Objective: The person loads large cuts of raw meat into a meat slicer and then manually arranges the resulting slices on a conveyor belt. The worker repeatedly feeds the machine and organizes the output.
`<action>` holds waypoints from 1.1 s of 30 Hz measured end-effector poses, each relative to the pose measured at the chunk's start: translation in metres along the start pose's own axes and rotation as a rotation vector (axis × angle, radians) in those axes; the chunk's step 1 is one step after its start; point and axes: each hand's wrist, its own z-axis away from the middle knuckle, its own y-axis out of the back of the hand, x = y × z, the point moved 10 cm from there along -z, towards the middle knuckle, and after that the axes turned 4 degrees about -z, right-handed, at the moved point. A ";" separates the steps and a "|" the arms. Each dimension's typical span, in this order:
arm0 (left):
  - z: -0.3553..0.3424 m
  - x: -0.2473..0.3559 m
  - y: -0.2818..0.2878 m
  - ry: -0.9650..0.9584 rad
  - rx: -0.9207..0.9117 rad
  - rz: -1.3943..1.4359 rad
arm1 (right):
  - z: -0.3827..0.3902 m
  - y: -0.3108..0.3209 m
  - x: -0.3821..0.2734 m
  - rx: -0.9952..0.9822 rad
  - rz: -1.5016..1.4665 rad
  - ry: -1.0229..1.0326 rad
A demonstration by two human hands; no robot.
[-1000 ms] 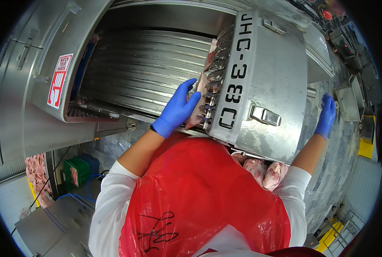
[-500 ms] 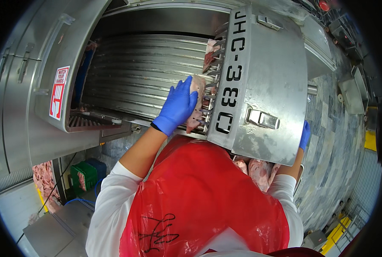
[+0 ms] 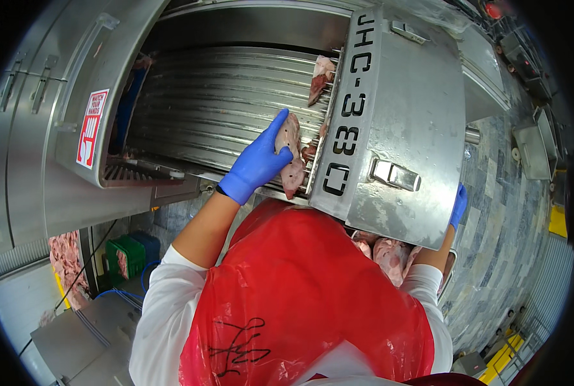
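Two blue-gloved hands work at a steel cart [image 3: 403, 128]. Left hand [image 3: 258, 164], fingers curled, presses a raw meat cut [image 3: 291, 154] against the cart's open rack side. Right hand [image 3: 457, 204] clasps the cart's far lower edge. More meat [image 3: 390, 252] lies below the cart.

Bright even light, soft steel glare, sharp centre, fisheye-bent dark rim

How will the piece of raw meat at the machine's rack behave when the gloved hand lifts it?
The raw meat piece looks wet and glossy, so probably slippery against the left hand in its blue glove. It hangs lengthwise, so likely floppy. It seems thick, perhaps fairly heavy.
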 end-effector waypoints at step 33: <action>-0.019 -0.280 0.259 0.859 0.644 -0.880 | 0.080 0.037 0.008 0.030 0.250 -0.043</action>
